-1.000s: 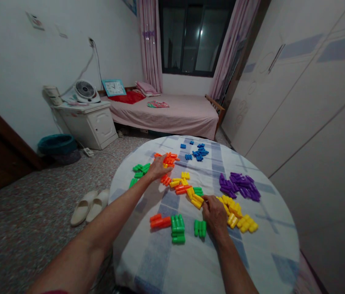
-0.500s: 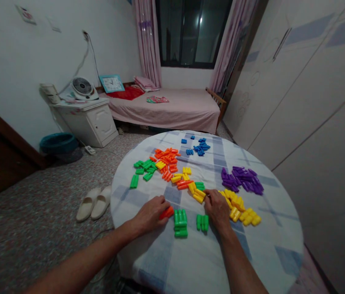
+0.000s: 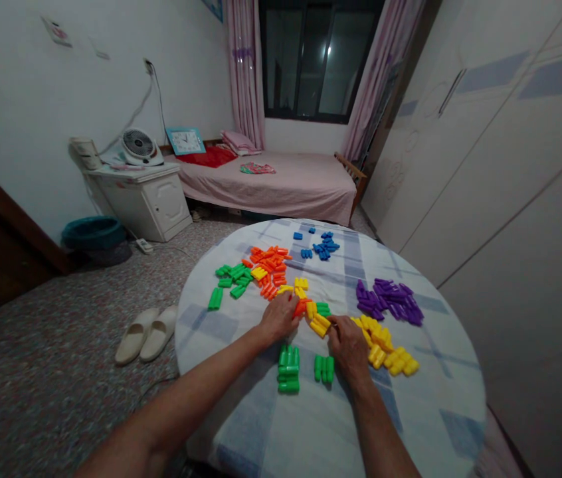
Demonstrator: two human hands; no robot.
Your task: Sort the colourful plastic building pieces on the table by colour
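Note:
My left hand (image 3: 280, 317) is closed at an orange piece (image 3: 301, 307) in the middle of the round table (image 3: 241, 418). My right hand (image 3: 349, 342) has its fingers curled beside a yellow piece (image 3: 319, 324); whether they grip anything is hidden. Stacked green pieces (image 3: 289, 368) lie in front of my left hand, and another green piece (image 3: 324, 368) is left of my right wrist. A yellow pile (image 3: 379, 342) is right of my right hand. Orange pieces (image 3: 268, 262) and green pieces (image 3: 236, 275) lie beyond my left hand.
Blue pieces (image 3: 325, 247) lie at the table's far side, purple pieces (image 3: 393, 300) at the right. Beyond stand a bed (image 3: 291, 182), a white cabinet (image 3: 161, 199) with a fan (image 3: 139, 145), and a bin (image 3: 94, 236). Slippers (image 3: 146, 334) are on the floor.
My left hand has moved forward and right, from beside the stacked green pieces to the table's middle. My right hand has stayed near the yellow piece. The view has shifted slightly.

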